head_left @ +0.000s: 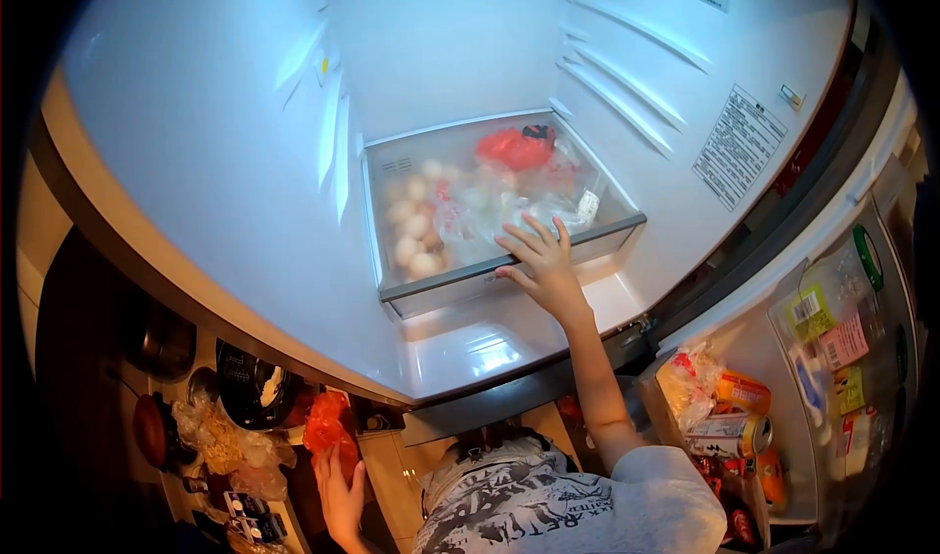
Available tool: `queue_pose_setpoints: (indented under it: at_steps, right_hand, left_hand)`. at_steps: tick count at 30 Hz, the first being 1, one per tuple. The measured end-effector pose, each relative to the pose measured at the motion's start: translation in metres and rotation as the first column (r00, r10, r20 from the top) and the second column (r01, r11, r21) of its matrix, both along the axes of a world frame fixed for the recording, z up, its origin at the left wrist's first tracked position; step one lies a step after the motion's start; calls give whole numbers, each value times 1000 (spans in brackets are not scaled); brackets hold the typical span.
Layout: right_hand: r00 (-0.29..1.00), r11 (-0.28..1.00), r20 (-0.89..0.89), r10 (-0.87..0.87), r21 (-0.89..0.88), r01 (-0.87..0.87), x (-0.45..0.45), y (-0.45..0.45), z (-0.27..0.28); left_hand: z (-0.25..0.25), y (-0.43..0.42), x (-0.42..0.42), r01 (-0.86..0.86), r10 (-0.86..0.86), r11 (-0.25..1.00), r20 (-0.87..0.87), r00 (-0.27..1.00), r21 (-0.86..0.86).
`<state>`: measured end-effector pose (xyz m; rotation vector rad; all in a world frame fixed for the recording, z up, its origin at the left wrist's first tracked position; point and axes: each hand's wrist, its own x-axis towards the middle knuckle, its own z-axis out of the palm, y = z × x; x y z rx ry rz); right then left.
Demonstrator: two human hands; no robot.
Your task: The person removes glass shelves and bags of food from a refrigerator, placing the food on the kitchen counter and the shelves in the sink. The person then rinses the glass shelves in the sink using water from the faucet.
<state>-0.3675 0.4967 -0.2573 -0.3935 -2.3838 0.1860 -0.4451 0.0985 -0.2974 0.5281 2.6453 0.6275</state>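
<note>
My right hand (543, 270) is open, its fingers spread over the front rim of a clear refrigerator drawer (441, 296). Through the drawer's clear top several eggs (416, 226) show on the left. A red plastic bag (516, 148) and clear plastic bags (485, 216) lie to their right. Low on the left, my left hand (338, 485) has its fingers against another red plastic bag (331, 422) and appears to grip it. What that bag contains is hidden.
The refrigerator's white side walls (215, 162) carry shelf ledges. On the right, the open door's shelves hold a drink can (729, 434) and packets (744, 392). At lower left are a black pot (250, 387), plastic bags of food (215, 436) and a brown lidded pot (152, 432).
</note>
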Motion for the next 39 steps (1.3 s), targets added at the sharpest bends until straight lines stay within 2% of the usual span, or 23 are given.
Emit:
queue_pose_setpoints:
  at_steps: [2,4,6,7,9,10,11,13,15,16,17,19,20,22,25,27,29,30,31,32,33,35,39]
  right_hand:
    - [999,999,30,35,37,-36,0,-2,0]
    - [1000,994,-23,20,108,-18,-2,-7,3]
    - [998,994,-62,11,109,-4,-6,-6,-3]
    - [995,994,-97,-3,108,13,-7,-6,-6]
    - [991,991,-130,-5,133,23,-10,-7,-12]
    - [986,987,-164,-3,160,29,-11,-7,-12]
    - [986,986,-168,1,163,27,-14,-6,-10]
    - [964,974,-266,-11,217,71,-19,-4,-2]
    - [957,972,-290,9,228,60,-24,2,14]
    - [951,970,-307,23,239,54,-26,4,20]
    - [950,962,-311,27,268,60,-26,5,22]
    - [942,967,-333,35,249,52,-28,5,16]
    - [939,973,-343,35,227,47,-27,5,12]
    - [938,975,-343,42,218,36,-24,5,9]
    - [892,981,-434,122,190,-41,-13,2,2]
    - [760,994,-649,-10,-90,-63,-2,2,-15]
    - [631,906,-734,-253,-409,-113,10,7,-36]
    - [628,905,-735,-256,-411,-111,17,13,-39]
    - [521,686,-768,-372,-606,-404,23,21,-39]
    - [443,364,-738,-509,-651,-666,30,28,-39]
    - [443,360,-736,-513,-652,-667,37,36,-37]
    - [495,36,-768,-407,-555,-831,43,51,-25]
    - [534,-98,-740,-408,-546,-832,33,52,6]
  left_hand:
    - [-4,17,2,102,-94,991,-95,991,82]
    - [-3,29,10,153,-150,988,-160,976,8]
    - [6,43,17,355,-343,935,-295,892,-15]
    - [18,53,21,409,-378,883,-170,910,230]
    - [21,70,24,492,-592,659,-11,806,569]
    - [21,83,26,451,-683,548,65,727,705]
    - [22,97,28,453,-681,547,59,730,704]
    - [24,128,30,368,-672,524,107,732,768]
    - [25,166,21,82,-663,417,241,709,905]
    - [19,185,10,38,-666,317,193,721,948]
    - [32,204,2,-4,-611,283,184,770,959]
    - [38,243,-23,-245,-607,90,248,755,965]
    - [43,258,-31,-242,-604,82,241,759,967]
    - [51,280,-41,-521,-639,-112,340,690,846]
    - [52,294,-46,-591,-641,-88,408,650,802]
    - [51,293,-45,-587,-654,-88,398,643,804]
    - [51,291,-46,-586,-667,-85,391,635,806]
    - [51,290,-46,-590,-677,-89,385,627,803]
    - [52,290,-45,-596,-688,-96,379,619,798]
    - [50,290,-44,-596,-687,-94,382,619,797]
    - [49,289,-45,-592,-698,-100,367,615,800]
    - [48,289,-47,-581,-707,-105,350,614,807]
    - [43,286,-42,-514,-710,-92,305,634,853]
